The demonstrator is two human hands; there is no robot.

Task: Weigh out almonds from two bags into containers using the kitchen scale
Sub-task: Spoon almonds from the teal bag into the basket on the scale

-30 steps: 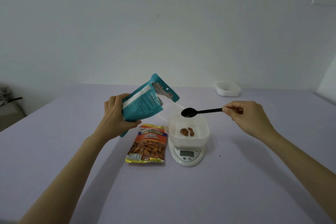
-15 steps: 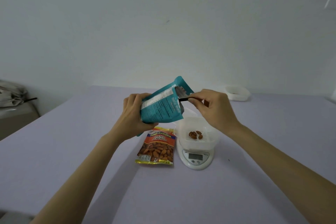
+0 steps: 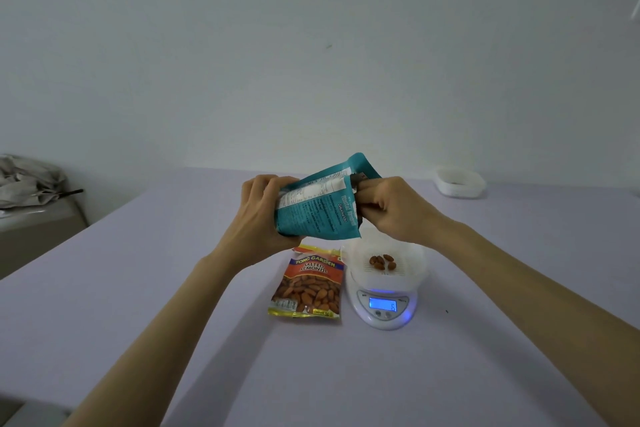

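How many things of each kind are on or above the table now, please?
Almond bags: 2, teal bag, red bag
White containers: 2, one on the scale, one far right
Scale: 1
Total: 5

Dim, soft light; wide-angle edge distortion.

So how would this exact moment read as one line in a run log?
step: scooping | left hand: holds teal bag | right hand: at bag mouth | container on scale: few almonds
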